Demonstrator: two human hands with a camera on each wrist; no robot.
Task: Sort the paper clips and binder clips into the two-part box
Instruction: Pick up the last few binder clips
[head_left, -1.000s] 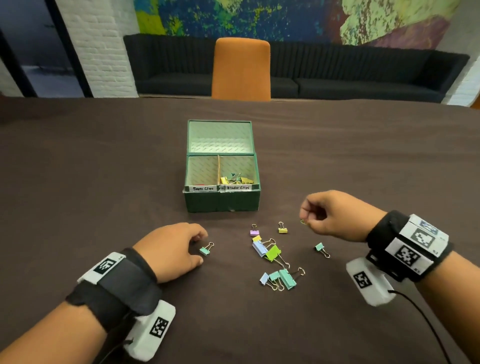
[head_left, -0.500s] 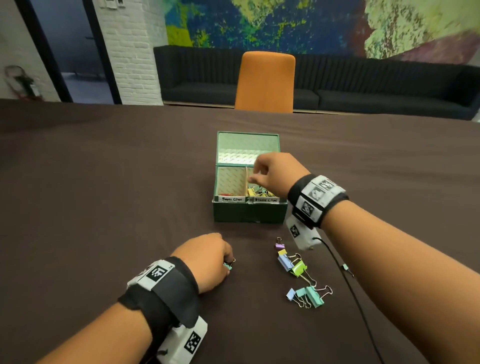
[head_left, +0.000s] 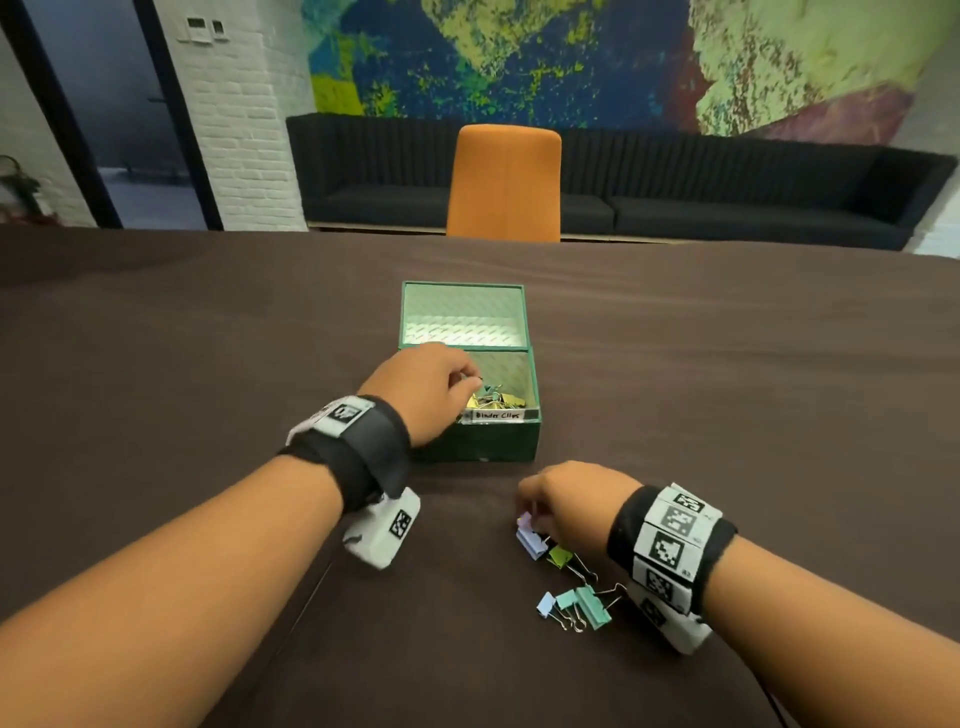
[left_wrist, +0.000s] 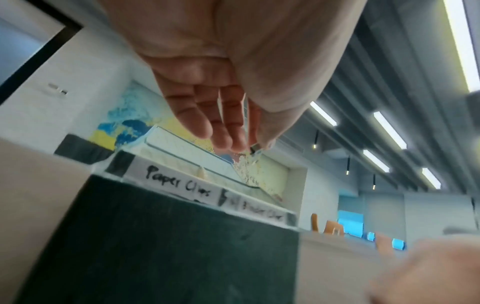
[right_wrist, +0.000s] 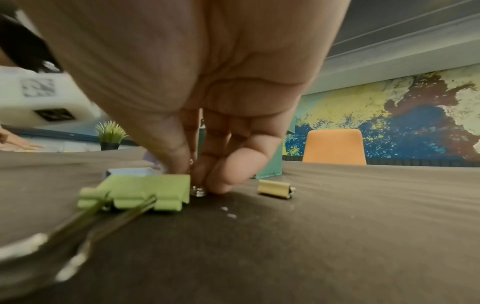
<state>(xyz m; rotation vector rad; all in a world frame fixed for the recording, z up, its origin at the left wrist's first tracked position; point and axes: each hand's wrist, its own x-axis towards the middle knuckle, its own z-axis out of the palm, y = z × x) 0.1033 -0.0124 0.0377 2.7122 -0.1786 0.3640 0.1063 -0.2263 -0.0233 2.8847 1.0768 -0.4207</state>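
Note:
The green two-part box (head_left: 483, 442) stands open mid-table, its lid (head_left: 462, 312) tipped back. Several binder clips (head_left: 498, 401) lie in its right part, labelled "Binder Clips". My left hand (head_left: 470, 382) hovers over the box and pinches a small teal binder clip (head_left: 487, 391) at its fingertips (left_wrist: 255, 148). It hides the left part, labelled "Paper Clips" (left_wrist: 179, 183). My right hand (head_left: 530, 512) is down on the loose pile, thumb and fingers pinching a clip's wire handle (right_wrist: 194, 181) beside the green clip (right_wrist: 145, 189). I cannot tell which clip it belongs to.
On the brown tablecloth (head_left: 208, 364) lie purple (head_left: 524, 519), blue (head_left: 531, 543) and green (head_left: 561, 556) clips, and nearer me two teal ones (head_left: 584, 605) and a pale blue one (head_left: 545, 604). A yellow clip (right_wrist: 275, 188) lies right of my fingers. An orange chair (head_left: 504, 182) stands behind the table.
My left hand has lifted the teal clip off the table and carried it over the box. My right hand has come back from the box down to the pile.

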